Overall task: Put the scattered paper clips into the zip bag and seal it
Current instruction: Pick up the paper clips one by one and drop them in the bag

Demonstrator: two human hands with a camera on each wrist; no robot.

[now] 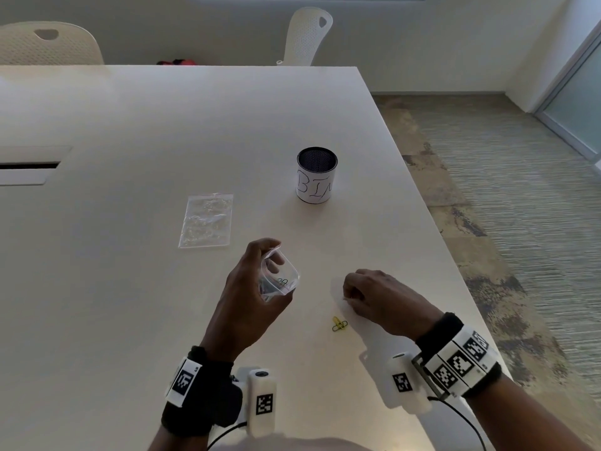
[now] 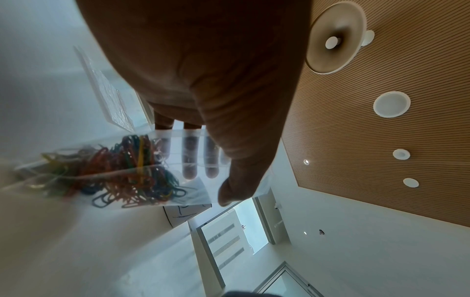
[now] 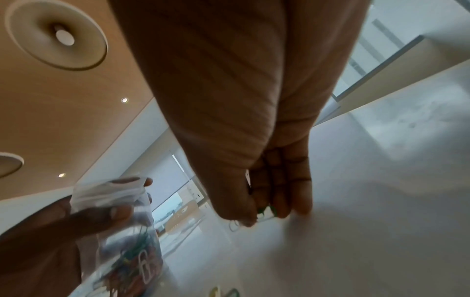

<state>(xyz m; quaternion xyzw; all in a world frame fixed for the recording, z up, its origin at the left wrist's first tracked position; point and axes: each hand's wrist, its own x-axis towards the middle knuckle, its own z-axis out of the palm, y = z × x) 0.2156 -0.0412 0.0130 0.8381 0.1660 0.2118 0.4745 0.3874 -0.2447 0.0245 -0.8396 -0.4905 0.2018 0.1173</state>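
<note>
Pale table (image 1: 162, 125) in a meeting room, with two yellow wire paper clips (image 1: 339, 324) lower centre, long axes running up-left, just below-left of the right hand (image 1: 377, 297). Right fingertips (image 3: 277, 211) pinching gathered clips; left hand (image 1: 247, 297), further left, gripping the open clear zip bag (image 1: 278, 278) of coloured clips.

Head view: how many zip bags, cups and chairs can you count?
Zip bags: 2, the held zip bag in the left hand and the flat zip bag on the table
Mesh cup: 1
Chairs: 2, the left chair and the far chair
Total: 5
</note>
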